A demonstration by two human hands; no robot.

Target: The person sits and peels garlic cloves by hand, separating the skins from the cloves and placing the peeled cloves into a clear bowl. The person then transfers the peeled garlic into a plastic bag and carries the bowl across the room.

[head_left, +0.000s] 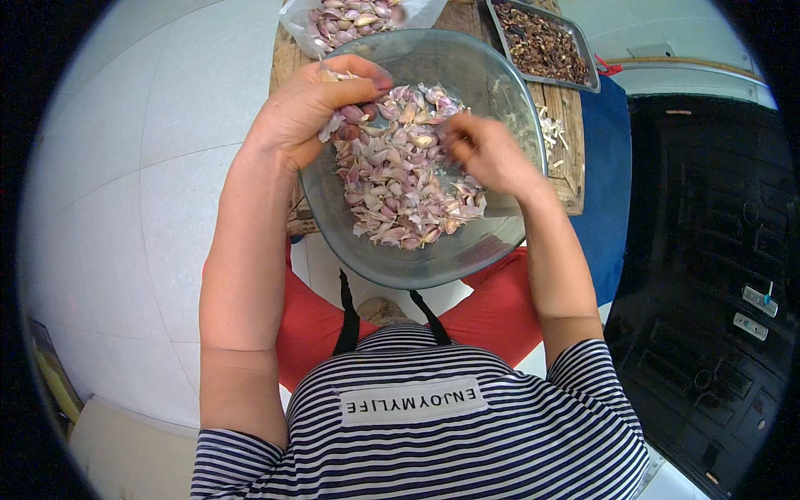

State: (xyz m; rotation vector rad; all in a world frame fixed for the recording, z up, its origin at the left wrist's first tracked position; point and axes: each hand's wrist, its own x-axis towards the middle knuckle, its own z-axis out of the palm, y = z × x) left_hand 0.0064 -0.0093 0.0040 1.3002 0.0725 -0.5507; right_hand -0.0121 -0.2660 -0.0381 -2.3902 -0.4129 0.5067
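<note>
My left hand (322, 103) is curled around several garlic cloves (354, 114) with loose papery skin, over the left rim of a large clear bowl (431, 265). Purplish, unpeeled garlic cloves (390, 178) and bits of dry skin are heaped along the bowl's bottom. Over the right side of the heap, my right hand (490, 153) is blurred, with its fingers bent down toward the cloves. Whether anything is between those fingers cannot be made out. The bowl's far part is over a wooden table, and its near edge juts out above my knees.
A white plastic bag (297, 28) of garlic cloves is beyond the bowl at left. At the far right, a metal tray (593, 65) holds dark brown dried pieces. Pale scraps (553, 134) lie on the wooden table (565, 187). A black panelled door (706, 250) is at right.
</note>
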